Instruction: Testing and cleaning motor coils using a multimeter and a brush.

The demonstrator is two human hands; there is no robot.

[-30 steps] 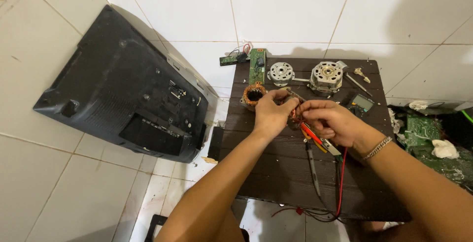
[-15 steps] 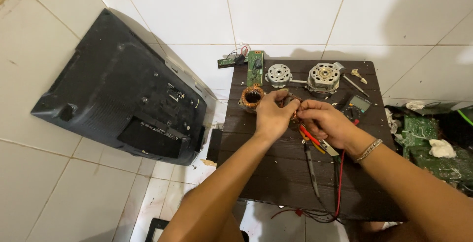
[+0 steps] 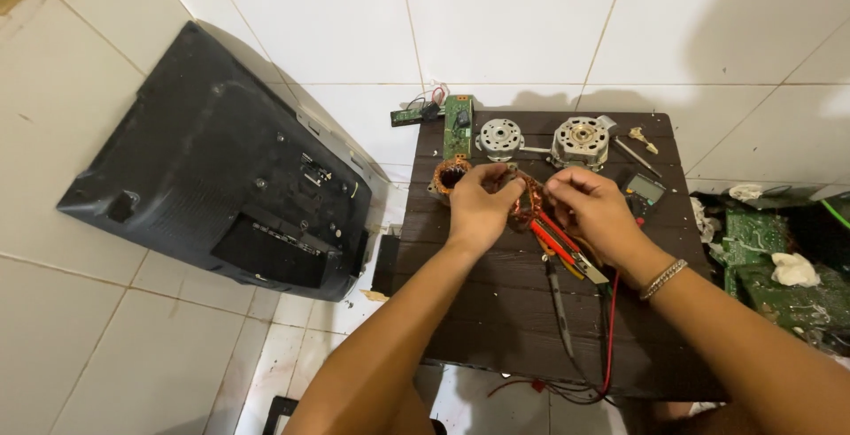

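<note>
Television back (image 3: 221, 192), black and tilted, leans on the white tiled floor at nine o'clock from the hands, well apart from them. The dark wooden bench (image 3: 496, 311) carries everything else. At twelve o'clock on it sit two grey motor housings (image 3: 580, 141), side by side, with a green circuit board (image 3: 459, 125) just left of them. A wound stator (image 3: 450, 174) lies at ten o'clock, just beside the left hand. A small meter (image 3: 644, 190) rests at two o'clock from the right hand. The left hand (image 3: 482, 205) and right hand (image 3: 593, 209) meet mid-bench, each grip pinched tight on the copper coil (image 3: 529, 200) held between them, just above the bench. The right hand also keeps red probes (image 3: 558, 245) under its palm, their leads running toward six o'clock.
</note>
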